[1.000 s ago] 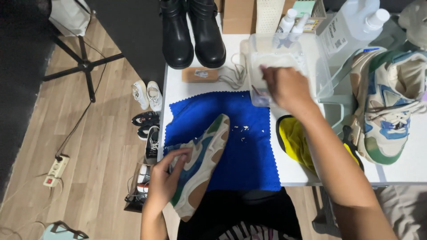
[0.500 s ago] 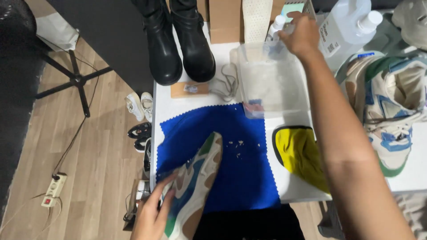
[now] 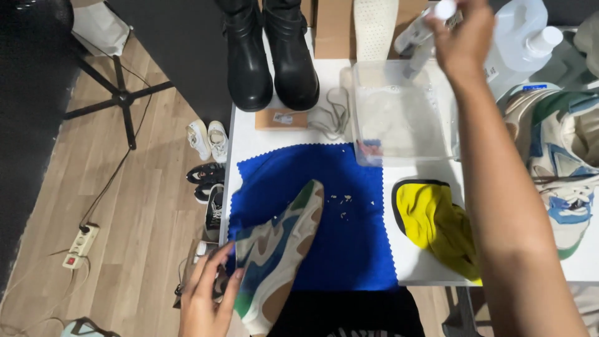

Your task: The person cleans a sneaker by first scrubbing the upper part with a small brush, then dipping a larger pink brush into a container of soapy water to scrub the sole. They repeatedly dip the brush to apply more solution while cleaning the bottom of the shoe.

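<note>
Head view, looking down at your two hands over a white table (image 3: pixel 249 134). Nearest you, your left hand (image 3: pixel 209 299) wraps its fingers around the heel end of one sneaker (image 3: pixel 277 253), coloured blue, green, tan and cream, and holds it tilted with its toe resting on a blue cloth (image 3: pixel 324 212). A few pale crumbs lie on that cloth just beside the toe. To the right lies one yellow cloth (image 3: pixel 440 224). Beyond the blue cloth stands one clear plastic tub (image 3: pixel 402 115), wet inside. Your right hand (image 3: pixel 465 40) reaches over the tub to the far edge of the table, closed around one white bottle (image 3: pixel 424 34).

By the look of it, you are cleaning the sneaker and fetching the bottle; bringing it back calls for a lift clear of the tub rim while the left hand steadies the sneaker.

Counted beyond: one large clear jug (image 3: pixel 521 43), two black boots (image 3: pixel 271 59), one white insole (image 3: pixel 374 25), one loose shoelace (image 3: pixel 334 115), one small brown block (image 3: pixel 281 118). More sneakers (image 3: pixel 564 162) are piled at right; their number I cannot tell.
</note>
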